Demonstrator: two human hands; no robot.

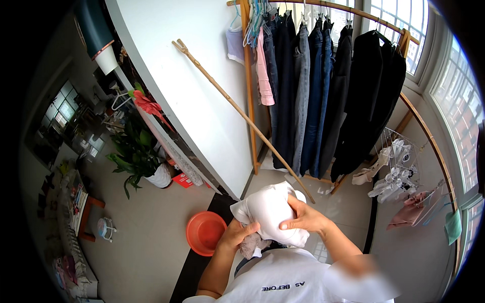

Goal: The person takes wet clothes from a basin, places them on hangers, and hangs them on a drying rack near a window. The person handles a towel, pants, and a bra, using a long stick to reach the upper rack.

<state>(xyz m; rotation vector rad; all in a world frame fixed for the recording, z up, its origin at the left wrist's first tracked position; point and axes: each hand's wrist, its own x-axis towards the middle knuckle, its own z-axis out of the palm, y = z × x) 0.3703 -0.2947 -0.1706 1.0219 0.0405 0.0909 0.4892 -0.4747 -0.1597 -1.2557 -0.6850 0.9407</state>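
Close to my body, a bunched white cloth [267, 209] is held between both hands; its folds hide what kind of piece it is. My left hand [235, 234] grips its lower left side, thumb on top. On the right, my right hand [306, 217] presses its thumb against the cloth, and its fingers curl over the far side. A grey-brown fuzzy item [248, 246] hangs out below the white cloth beside my left hand; I cannot tell what it is.
An orange-red basin [206, 233] stands on the floor at left. A forked wooden pole [237, 112] leans against the wall. Jeans and dark trousers [314, 101] hang from a wooden rack [251, 101]. Clip hangers with socks [398, 166] are at right, a potted plant [134, 151] at left.
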